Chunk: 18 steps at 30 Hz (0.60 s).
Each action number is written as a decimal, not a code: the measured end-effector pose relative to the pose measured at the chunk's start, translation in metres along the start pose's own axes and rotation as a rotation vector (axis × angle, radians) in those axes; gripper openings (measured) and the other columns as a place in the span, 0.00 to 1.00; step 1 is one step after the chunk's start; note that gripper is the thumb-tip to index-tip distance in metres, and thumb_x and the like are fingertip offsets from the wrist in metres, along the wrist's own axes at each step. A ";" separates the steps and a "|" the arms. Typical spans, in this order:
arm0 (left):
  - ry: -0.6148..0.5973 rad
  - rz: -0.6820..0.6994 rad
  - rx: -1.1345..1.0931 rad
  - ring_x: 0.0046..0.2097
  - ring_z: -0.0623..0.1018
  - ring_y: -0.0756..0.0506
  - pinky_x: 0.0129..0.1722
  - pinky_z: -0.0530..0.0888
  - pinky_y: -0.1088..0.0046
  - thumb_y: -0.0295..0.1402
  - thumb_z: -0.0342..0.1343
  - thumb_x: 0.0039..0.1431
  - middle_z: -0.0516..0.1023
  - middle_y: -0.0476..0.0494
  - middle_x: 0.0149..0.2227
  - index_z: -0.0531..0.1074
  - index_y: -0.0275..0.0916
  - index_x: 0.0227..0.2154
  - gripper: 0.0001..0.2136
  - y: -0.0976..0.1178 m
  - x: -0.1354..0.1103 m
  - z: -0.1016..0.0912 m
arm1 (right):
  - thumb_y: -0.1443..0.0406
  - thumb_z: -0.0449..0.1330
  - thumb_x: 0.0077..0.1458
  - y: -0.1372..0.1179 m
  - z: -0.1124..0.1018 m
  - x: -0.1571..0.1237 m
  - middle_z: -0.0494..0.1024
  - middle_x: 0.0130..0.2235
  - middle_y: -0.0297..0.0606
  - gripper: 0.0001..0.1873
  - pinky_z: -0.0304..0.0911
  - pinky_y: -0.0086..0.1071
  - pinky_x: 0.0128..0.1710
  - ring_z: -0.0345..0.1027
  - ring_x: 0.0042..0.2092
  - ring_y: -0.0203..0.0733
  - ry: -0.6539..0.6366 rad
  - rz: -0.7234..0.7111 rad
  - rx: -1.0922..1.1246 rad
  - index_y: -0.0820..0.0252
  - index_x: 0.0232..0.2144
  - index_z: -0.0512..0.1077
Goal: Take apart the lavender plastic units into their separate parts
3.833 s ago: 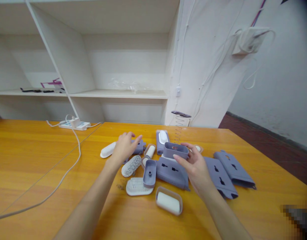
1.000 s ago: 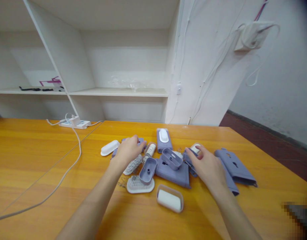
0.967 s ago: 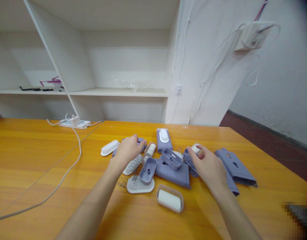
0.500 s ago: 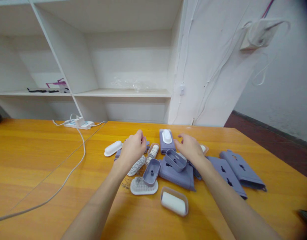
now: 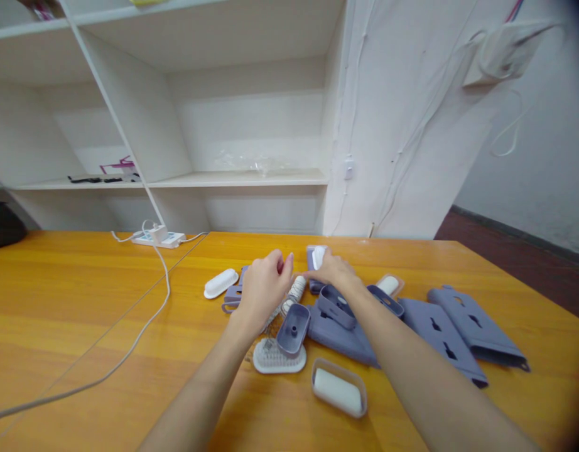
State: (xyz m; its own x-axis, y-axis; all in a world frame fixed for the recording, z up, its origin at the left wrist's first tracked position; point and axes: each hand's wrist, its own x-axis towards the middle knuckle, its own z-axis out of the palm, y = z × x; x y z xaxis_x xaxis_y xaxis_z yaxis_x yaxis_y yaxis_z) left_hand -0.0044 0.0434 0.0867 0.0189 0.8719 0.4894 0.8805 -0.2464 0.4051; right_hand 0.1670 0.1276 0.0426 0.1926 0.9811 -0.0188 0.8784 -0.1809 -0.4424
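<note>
My left hand [image 5: 264, 290] is curled, knuckles up, over a clear case holding a white ribbed roller [image 5: 295, 292]; what its fingers grip is hidden. My right hand [image 5: 334, 270] reaches left across the pile, and its fingertips pinch the far end of that case, almost meeting my left fingers. Behind my right hand lies a purple case with a white oval piece [image 5: 316, 254]. A purple clip piece [image 5: 233, 295] shows just left of my left hand. In front of my hands sit a small purple tray with a hole [image 5: 293, 321] on a white brush [image 5: 276, 362] and an open purple tray [image 5: 336, 306].
Flat purple sleeves [image 5: 478, 326] lie to the right on the orange table [image 5: 82, 314]. A clear box with a white block [image 5: 339, 390] is nearest me. A white oval lid [image 5: 220, 284] lies left. A power strip [image 5: 157, 238] and its cable [image 5: 143, 326] cross the left side. White shelves [image 5: 242, 179] stand behind.
My right hand let go of the purple tray, went to the right-hand pieces, then swung left to the roller case. My left hand shifted right from the purple clip piece towards the same case.
</note>
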 end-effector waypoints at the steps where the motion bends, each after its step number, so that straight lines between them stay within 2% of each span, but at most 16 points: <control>1: -0.002 0.008 -0.002 0.23 0.66 0.49 0.26 0.53 0.73 0.43 0.44 0.64 0.66 0.51 0.19 0.59 0.41 0.20 0.18 0.000 0.000 0.000 | 0.46 0.70 0.31 0.001 0.000 0.001 0.75 0.49 0.61 0.52 0.65 0.47 0.46 0.70 0.51 0.64 0.003 0.001 0.024 0.68 0.55 0.62; 6: -0.042 -0.005 0.019 0.24 0.69 0.48 0.26 0.54 0.72 0.43 0.44 0.64 0.70 0.49 0.21 0.63 0.41 0.22 0.17 -0.001 0.000 0.003 | 0.54 0.69 0.34 0.012 -0.003 0.009 0.75 0.47 0.59 0.43 0.66 0.44 0.46 0.71 0.50 0.59 0.052 0.053 0.189 0.67 0.52 0.64; 10: -0.053 -0.026 0.001 0.25 0.70 0.48 0.26 0.55 0.72 0.43 0.45 0.64 0.71 0.49 0.22 0.65 0.41 0.22 0.17 -0.002 0.000 0.006 | 0.51 0.65 0.40 0.022 -0.007 0.010 0.73 0.51 0.57 0.40 0.66 0.42 0.46 0.69 0.52 0.57 0.124 0.097 0.406 0.67 0.53 0.64; 13: -0.049 -0.038 -0.058 0.25 0.70 0.48 0.26 0.56 0.73 0.44 0.45 0.63 0.71 0.49 0.22 0.66 0.41 0.23 0.17 -0.003 0.001 0.007 | 0.50 0.63 0.44 0.028 -0.013 -0.005 0.72 0.54 0.55 0.44 0.68 0.38 0.44 0.70 0.51 0.52 0.168 0.064 0.607 0.66 0.58 0.59; 18: -0.037 -0.055 -0.245 0.26 0.70 0.49 0.26 0.60 0.74 0.48 0.46 0.62 0.70 0.50 0.22 0.67 0.40 0.26 0.18 -0.001 0.001 0.011 | 0.51 0.60 0.51 0.029 -0.028 -0.052 0.75 0.52 0.43 0.43 0.71 0.32 0.41 0.74 0.46 0.44 0.161 -0.097 0.887 0.57 0.63 0.50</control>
State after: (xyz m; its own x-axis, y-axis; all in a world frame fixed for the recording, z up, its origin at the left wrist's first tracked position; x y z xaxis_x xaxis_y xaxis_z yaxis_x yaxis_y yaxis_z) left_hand -0.0003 0.0493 0.0784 -0.0047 0.9006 0.4345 0.7399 -0.2892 0.6074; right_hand 0.1951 0.0697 0.0558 0.2532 0.9556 0.1506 0.2472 0.0865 -0.9651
